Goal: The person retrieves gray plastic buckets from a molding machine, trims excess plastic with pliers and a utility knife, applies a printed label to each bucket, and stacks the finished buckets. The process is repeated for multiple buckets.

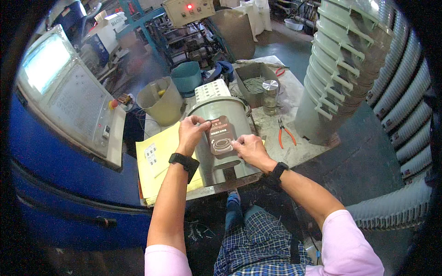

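Observation:
A grey plastic bucket (241,120) lies on its side at the front of the table, directly before me. Against its curved wall sits a brown label (223,134) with rounded corners, pale print and a ring-shaped drawing. My left hand (189,132) pinches the label's upper left edge between thumb and fingers. At the lower right edge, my right hand (251,150) is closed, with fingertips pressed on the label. Whether the label's back is stuck to the bucket, I cannot tell. Yellow sheets (146,171) carrying small printed stickers lie left of the bucket, beneath my left wrist.
Orange-handled pliers (286,134) and a lidded glass jar (270,100) are on the right of the table. Behind stand a grey tub (159,103), a teal tub (186,76) and a square bin (253,76). Tall bucket stacks (327,78) rise at right; a machine panel (76,106) borders the left.

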`<act>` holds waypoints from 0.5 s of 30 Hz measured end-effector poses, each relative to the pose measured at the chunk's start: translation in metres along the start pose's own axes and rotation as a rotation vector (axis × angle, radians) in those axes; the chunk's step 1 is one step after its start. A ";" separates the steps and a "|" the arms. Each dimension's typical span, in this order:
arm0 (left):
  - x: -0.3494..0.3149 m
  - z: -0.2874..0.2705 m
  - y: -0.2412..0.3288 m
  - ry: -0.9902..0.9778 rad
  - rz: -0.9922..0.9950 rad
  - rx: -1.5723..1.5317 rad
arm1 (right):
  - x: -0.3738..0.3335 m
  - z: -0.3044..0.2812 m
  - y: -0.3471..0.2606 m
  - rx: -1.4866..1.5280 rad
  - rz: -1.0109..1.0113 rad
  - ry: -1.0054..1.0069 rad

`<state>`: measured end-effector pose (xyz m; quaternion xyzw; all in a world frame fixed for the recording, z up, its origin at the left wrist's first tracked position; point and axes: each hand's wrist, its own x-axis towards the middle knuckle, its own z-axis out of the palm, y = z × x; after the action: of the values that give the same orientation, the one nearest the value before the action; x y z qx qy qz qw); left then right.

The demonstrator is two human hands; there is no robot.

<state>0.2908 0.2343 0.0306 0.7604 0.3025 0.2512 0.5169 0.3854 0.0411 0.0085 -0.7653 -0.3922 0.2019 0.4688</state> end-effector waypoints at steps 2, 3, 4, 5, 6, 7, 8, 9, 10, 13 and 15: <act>0.003 0.001 -0.002 0.003 -0.027 0.012 | 0.006 0.001 0.003 -0.033 0.016 -0.026; 0.004 0.000 -0.002 0.015 -0.019 0.042 | 0.007 0.001 0.003 -0.051 0.039 -0.041; 0.004 0.000 -0.002 0.006 -0.021 0.034 | 0.009 0.001 0.003 -0.069 0.060 -0.055; 0.004 0.001 -0.001 -0.002 -0.023 0.026 | 0.010 0.001 0.001 -0.077 0.101 -0.078; 0.004 0.001 0.000 -0.010 -0.024 0.017 | 0.011 0.001 0.000 -0.079 0.091 -0.092; 0.003 0.002 0.001 -0.010 -0.029 0.016 | 0.011 0.000 -0.001 -0.069 0.101 -0.113; 0.003 0.003 0.002 -0.012 -0.035 0.014 | 0.012 -0.001 -0.001 -0.053 0.144 -0.148; 0.002 0.004 0.003 -0.003 -0.053 0.024 | 0.012 -0.002 -0.002 -0.080 0.123 -0.142; 0.001 0.005 0.004 0.004 -0.036 0.019 | 0.013 -0.003 -0.001 -0.101 0.131 -0.150; -0.002 0.006 0.007 0.045 -0.015 0.036 | 0.015 -0.003 0.000 -0.127 0.118 -0.149; -0.003 0.006 0.007 0.040 0.011 0.027 | 0.016 0.000 0.001 -0.142 0.109 -0.140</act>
<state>0.2946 0.2264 0.0349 0.7637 0.3120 0.2650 0.4992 0.3959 0.0534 0.0088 -0.8009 -0.3951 0.2520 0.3729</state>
